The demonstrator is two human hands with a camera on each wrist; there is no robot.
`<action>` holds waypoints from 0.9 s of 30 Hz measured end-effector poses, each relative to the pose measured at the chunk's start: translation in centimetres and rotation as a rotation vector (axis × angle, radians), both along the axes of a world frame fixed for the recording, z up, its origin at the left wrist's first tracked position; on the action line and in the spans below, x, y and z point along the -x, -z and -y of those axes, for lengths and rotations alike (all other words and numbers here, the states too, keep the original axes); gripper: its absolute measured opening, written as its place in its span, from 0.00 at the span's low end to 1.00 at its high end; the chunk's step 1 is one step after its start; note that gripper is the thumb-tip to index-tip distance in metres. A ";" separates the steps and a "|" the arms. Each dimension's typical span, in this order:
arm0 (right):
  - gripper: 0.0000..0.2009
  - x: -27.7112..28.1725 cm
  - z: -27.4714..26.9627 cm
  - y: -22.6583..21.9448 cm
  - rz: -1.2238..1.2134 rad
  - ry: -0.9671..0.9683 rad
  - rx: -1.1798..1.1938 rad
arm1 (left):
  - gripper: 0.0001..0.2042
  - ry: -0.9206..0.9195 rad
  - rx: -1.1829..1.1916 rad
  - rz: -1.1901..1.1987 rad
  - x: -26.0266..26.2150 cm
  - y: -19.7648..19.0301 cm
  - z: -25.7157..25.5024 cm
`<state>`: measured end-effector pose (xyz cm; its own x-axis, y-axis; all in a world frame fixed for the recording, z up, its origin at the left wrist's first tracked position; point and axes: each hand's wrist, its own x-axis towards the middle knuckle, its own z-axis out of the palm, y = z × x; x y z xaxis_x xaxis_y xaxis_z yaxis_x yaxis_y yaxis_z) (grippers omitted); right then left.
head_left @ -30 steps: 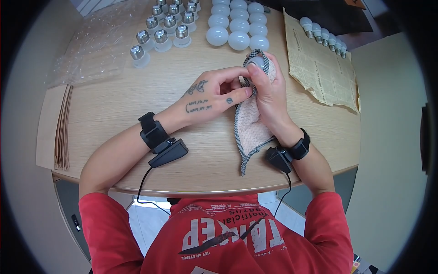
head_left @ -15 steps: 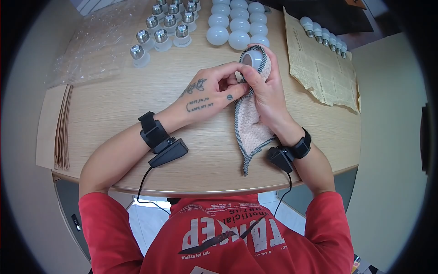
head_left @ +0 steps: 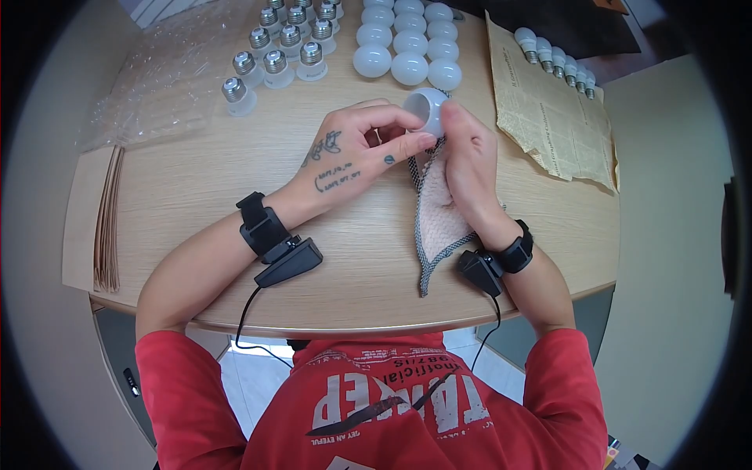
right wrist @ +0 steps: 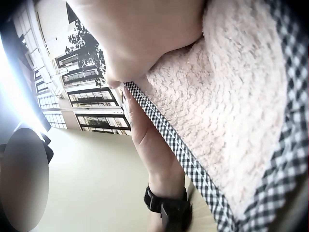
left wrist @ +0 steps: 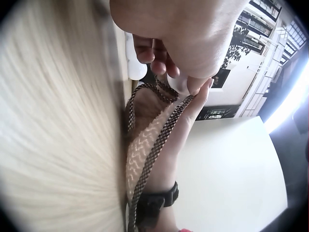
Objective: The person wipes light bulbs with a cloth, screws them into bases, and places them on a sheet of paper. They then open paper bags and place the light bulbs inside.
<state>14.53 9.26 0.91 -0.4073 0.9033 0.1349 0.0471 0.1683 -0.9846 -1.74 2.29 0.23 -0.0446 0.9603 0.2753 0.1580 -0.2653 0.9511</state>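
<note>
A white hollow bulb cover [head_left: 429,110], its open side facing left, is between the two hands in the head view. The left hand [head_left: 352,149] pinches its rim between thumb and fingers. The right hand [head_left: 472,160] holds its right side, thumb on top, and grips a pink cloth [head_left: 442,223] with a checked border. The cloth [right wrist: 217,106] hangs below the right hand [right wrist: 145,34] in the right wrist view. Beneath the left hand [left wrist: 183,34], the left wrist view shows the cloth's edge and a small part of the cover [left wrist: 178,84].
Rows of white round covers [head_left: 410,68] stand at the back centre, and bulb bases with metal screw caps [head_left: 276,69] at back left. Small bulbs [head_left: 544,51] lie on printed paper [head_left: 533,125] at right. Clear plastic [head_left: 168,78] and brown paper bags [head_left: 94,219] are at left.
The cloth has dropped away from around the cover, which now shows more fully. The left hand has shifted slightly left, and the right fingers have curled inward.
</note>
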 end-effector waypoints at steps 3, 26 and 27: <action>0.25 -0.7 -0.5 -0.2 0.059 0.090 0.127 | 0.13 -0.014 0.009 0.044 0.0 -0.3 0.2; 0.29 0.4 -0.5 0.9 0.033 -0.155 -0.351 | 0.17 -0.034 0.214 0.164 0.3 -0.5 -0.2; 0.29 0.3 -0.4 0.9 0.068 -0.166 -0.359 | 0.16 -0.029 0.216 0.159 0.3 -0.5 -0.2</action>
